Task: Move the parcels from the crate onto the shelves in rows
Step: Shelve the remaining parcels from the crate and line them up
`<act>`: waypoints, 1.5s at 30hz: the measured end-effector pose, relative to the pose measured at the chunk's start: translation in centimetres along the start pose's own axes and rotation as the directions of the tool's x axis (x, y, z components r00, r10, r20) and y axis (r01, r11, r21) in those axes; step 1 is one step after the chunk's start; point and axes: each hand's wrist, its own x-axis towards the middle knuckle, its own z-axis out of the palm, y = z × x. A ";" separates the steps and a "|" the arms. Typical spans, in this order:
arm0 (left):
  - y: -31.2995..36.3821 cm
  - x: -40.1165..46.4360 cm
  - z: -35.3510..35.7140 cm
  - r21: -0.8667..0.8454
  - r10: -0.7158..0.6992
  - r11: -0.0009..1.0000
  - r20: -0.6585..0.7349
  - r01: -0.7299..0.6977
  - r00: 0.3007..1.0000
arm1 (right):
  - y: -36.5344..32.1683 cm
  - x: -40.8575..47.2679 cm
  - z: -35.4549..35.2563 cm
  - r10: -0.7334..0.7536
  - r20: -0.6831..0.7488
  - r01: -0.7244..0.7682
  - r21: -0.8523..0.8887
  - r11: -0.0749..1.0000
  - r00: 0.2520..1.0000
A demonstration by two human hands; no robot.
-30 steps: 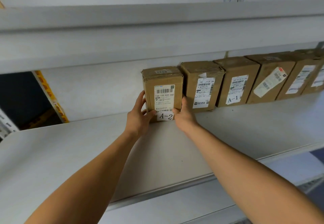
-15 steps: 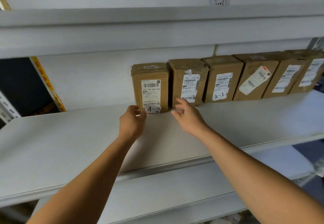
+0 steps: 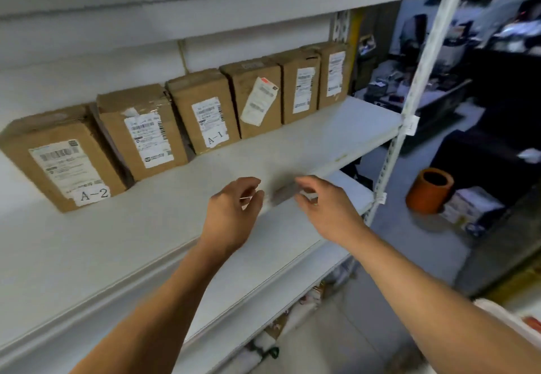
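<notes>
Several brown cardboard parcels stand upright in a row at the back of the white shelf (image 3: 307, 145). The leftmost parcel (image 3: 61, 157) carries a label marked A-2, and the third parcel (image 3: 205, 110) is marked A-1. My left hand (image 3: 231, 215) hovers over the shelf's front part with loosely curled fingers and holds nothing. My right hand (image 3: 325, 206) hangs beside it, fingers relaxed, also holding nothing. Both hands are well clear of the parcels. The crate is not in view.
A white upright post (image 3: 407, 121) bounds the shelf on the right. A lower shelf (image 3: 263, 259) sticks out below. Past the post, an orange cylindrical container (image 3: 429, 190) and a small box (image 3: 468, 206) sit on the floor, with dark cluttered furniture behind.
Both hands let go of the A-2 parcel, which stays at the row's left end, and drew back toward the shelf's front. The view swung to the right and down.
</notes>
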 end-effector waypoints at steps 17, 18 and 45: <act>14.7 -10.8 32.5 -0.194 0.293 0.955 0.743 -0.226 0.602 | 21.8 -30.3 -11.2 0.761 -0.332 -0.787 0.081 0.612 0.557; 15.8 -12.0 34.5 -0.201 0.305 0.950 0.763 -0.238 0.570 | 23.3 -32.3 -11.7 0.793 -0.327 -0.814 0.105 0.571 0.514; 27.0 -42.5 76.5 0.089 -0.080 0.987 0.994 -0.130 0.071 | 62.5 -60.0 -14.5 0.993 -0.120 -0.896 0.441 0.045 -0.009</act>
